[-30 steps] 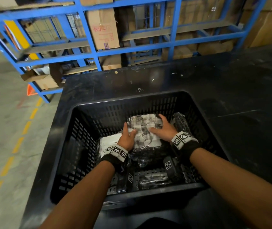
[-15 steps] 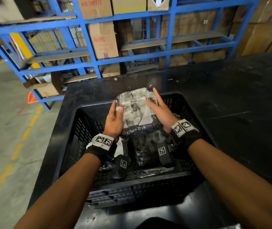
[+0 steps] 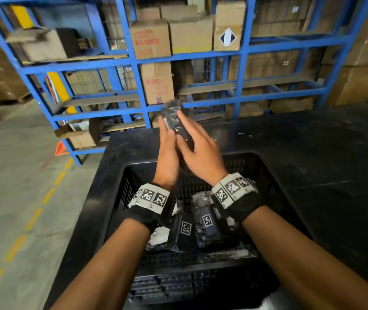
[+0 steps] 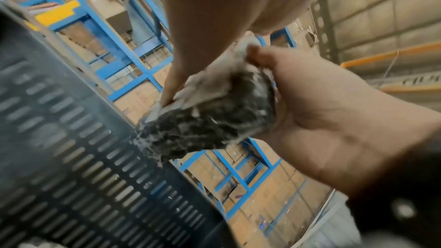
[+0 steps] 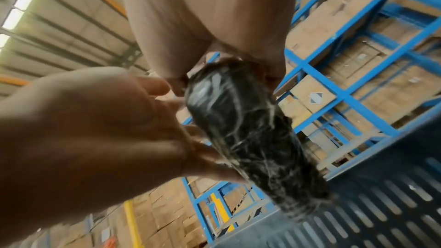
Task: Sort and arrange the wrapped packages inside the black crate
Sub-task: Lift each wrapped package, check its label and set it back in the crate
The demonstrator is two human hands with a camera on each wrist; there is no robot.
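Note:
A wrapped package (image 3: pixel 171 110), dark with clear film and a white face, stands on edge in the air above the far rim of the black crate (image 3: pixel 178 285). My left hand (image 3: pixel 167 142) and right hand (image 3: pixel 197 146) hold it between them, palms facing each other. The left wrist view shows the package (image 4: pixel 210 120) with my left thumb on its white face and my right hand (image 4: pixel 322 110) cupped round its far side. In the right wrist view my left hand's fingers (image 5: pixel 167 86) touch the package (image 5: pixel 238 120). Several more wrapped packages (image 3: pixel 202 198) lie in the crate, partly hidden by my wrists.
The crate sits on a black table (image 3: pixel 312 153) that stretches away to the right. Behind it stands a blue rack (image 3: pixel 243 70) loaded with cardboard boxes (image 3: pixel 149 39). Concrete floor with a dashed yellow line (image 3: pixel 33 218) lies to the left.
Both hands have lifted the package from the crate's bottom to above its far rim and turned it from flat to on edge. The head view has tilted up.

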